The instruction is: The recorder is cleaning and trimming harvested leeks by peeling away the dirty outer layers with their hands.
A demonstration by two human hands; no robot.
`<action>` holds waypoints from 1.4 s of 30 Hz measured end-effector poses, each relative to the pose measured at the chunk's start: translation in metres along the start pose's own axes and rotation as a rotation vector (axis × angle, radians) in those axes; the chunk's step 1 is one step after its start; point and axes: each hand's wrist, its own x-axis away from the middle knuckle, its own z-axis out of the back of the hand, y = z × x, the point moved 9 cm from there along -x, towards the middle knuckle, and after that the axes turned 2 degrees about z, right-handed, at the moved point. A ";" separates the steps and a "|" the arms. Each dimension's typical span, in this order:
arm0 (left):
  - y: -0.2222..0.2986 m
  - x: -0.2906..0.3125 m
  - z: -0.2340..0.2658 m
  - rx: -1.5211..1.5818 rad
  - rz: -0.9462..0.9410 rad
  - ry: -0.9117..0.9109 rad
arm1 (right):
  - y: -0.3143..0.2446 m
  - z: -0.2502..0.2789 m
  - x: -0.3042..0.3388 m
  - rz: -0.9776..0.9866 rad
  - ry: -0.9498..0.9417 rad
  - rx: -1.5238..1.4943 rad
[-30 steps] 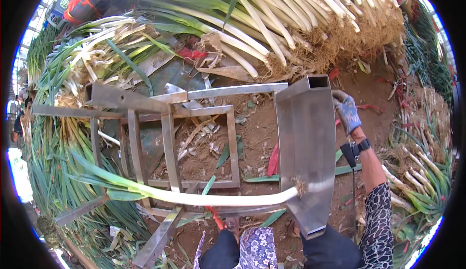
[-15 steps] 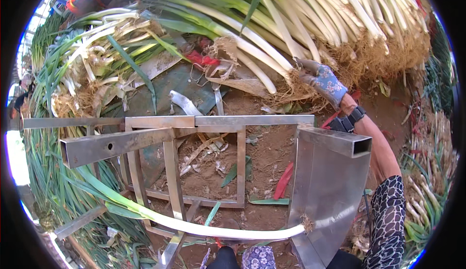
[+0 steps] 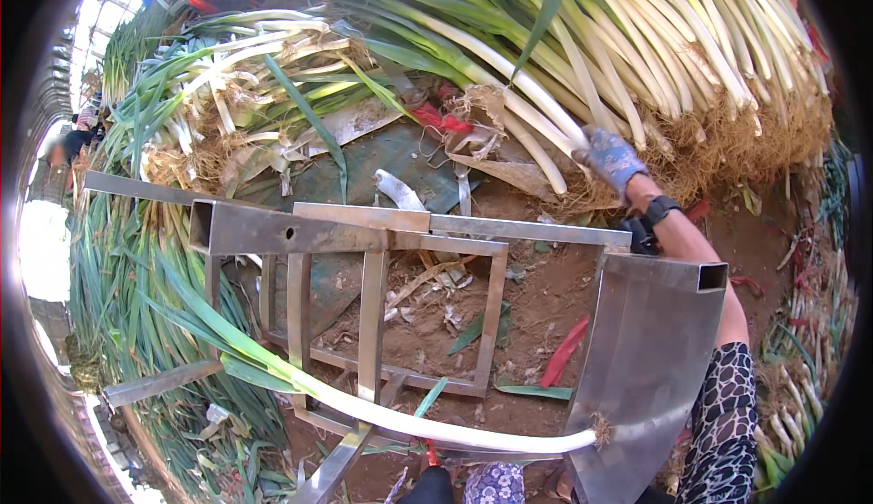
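Note:
My right hand, in a blue flowered glove, reaches to the root end of a long green onion at the near edge of a big pile. Its fingers are closed round the white stalk close to the roots and partly hide them. My left hand is out of view. Nearer to me, a single green onion lies across a metal frame. The root end of that one rests on the frame's broad metal plate, and its green leaves stretch to the left.
The large pile of green onions fills the far right, roots toward me. A smaller, messier heap lies at the far left, with leafy bundles below it. Red strips and leaf scraps lie on the soil.
The view has turned, so the scene sits further right in the picture. My right hand's fingers have closed over the root end of the green onion at the pile's edge.

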 end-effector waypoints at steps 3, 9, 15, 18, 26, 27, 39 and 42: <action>0.002 0.008 0.000 -0.003 -0.029 0.001 | 0.002 0.061 0.023 -0.095 -0.047 -0.258; 0.016 0.032 0.012 -0.004 -0.137 -0.004 | -0.024 0.170 0.115 -0.112 -0.039 -0.541; 0.084 0.104 0.045 0.284 -0.272 -0.056 | -0.041 0.277 0.290 -0.237 0.151 -0.657; 0.118 0.145 0.057 0.386 -0.472 0.006 | -0.066 0.304 0.389 -0.226 0.331 -0.919; 0.231 0.223 -0.014 0.179 -0.976 -0.266 | -0.101 0.272 0.645 -0.404 0.556 -1.303; 0.250 0.226 -0.032 0.142 -1.022 -0.324 | -0.104 0.269 0.680 -0.421 0.677 -1.322; 0.293 0.266 -0.081 0.426 -1.092 -0.713 | -0.137 0.241 0.833 -0.306 0.653 -1.375; 0.293 0.287 -0.106 0.455 -1.069 -0.786 | -0.121 0.232 0.876 -0.478 0.816 -0.805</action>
